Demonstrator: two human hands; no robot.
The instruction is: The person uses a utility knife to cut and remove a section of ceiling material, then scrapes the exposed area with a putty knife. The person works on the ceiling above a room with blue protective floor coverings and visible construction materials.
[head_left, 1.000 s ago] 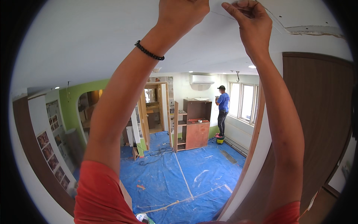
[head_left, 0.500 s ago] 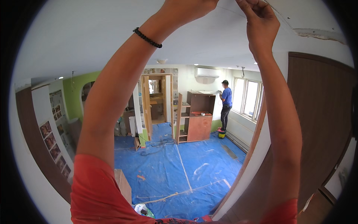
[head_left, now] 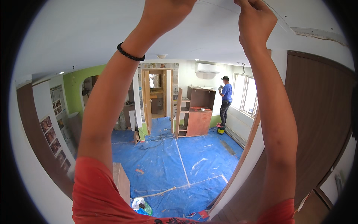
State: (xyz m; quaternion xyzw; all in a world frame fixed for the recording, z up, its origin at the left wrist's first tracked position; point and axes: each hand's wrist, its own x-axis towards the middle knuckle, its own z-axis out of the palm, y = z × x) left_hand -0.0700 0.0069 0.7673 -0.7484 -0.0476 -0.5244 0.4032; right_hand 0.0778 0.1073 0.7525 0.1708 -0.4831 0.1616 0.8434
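Observation:
Both my arms, in red sleeves, reach up to the pale ceiling. My left hand, with a dark braided bracelet on its wrist, is cut off by the upper edge, so its fingers are out of sight. At the upper right, my right hand has its fingers curled in and its thumb against them, as in a pinch. Whatever lies between those fingertips is hidden at the picture's edge. A thin line runs along the ceiling between the two hands.
A blue sheet covers the floor. A person in a blue shirt stands on a bucket by the window, beside a wooden cabinet. Brown panels stand close on my right. Below lies an opened white-green bag.
My left hand and forearm have shifted left and somewhat lower in the picture. My right hand has moved slightly left, its fingers still curled. The room below appears a little higher.

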